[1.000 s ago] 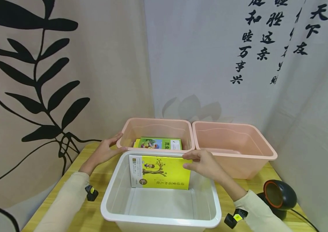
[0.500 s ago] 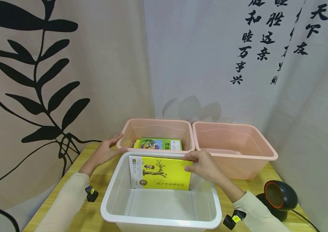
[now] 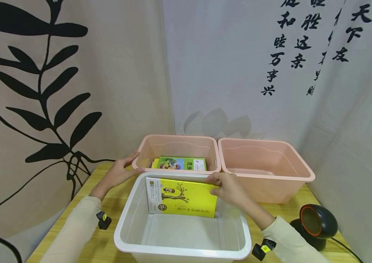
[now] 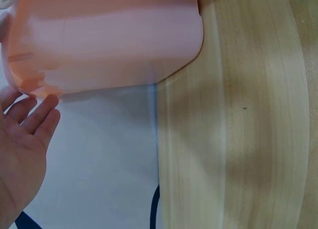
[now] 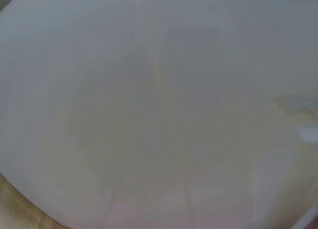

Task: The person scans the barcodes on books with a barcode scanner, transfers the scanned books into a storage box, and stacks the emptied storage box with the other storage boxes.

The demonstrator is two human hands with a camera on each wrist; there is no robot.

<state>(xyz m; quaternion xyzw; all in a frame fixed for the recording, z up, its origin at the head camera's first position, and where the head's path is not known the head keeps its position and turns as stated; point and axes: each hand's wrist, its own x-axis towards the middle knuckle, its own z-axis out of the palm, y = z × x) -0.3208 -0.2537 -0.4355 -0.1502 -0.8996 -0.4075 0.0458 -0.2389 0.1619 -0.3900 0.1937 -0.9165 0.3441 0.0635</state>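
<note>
A yellow book (image 3: pixel 186 201) with a tree on its cover stands on its long edge against the far inside wall of the white bin (image 3: pixel 182 252). My right hand (image 3: pixel 230 188) pinches its upper right corner, thumb on the cover and fingers over the top edge. My left hand (image 3: pixel 117 177) rests at the left corner of the left pink bin (image 3: pixel 179 140). In the left wrist view, its fairly straight fingers (image 4: pixel 42 114) touch that bin's outer side. Inside the left pink bin, a green book (image 3: pixel 182 163) lies over a yellow one. The right wrist view shows mainly the pale bin wall (image 5: pixel 149 114).
A second pink bin (image 3: pixel 261 160) stands to the right of the first, behind the white bin. At the right edge of the wooden table (image 3: pixel 107 241) sits a black round lamp-like device (image 3: pixel 318 221) with a cable. Printed cloth (image 3: pixel 222 54) hangs behind.
The yellow book's right end has come slightly downward and toward me, with my right hand gripping it. My left hand stays in place on the pink bin.
</note>
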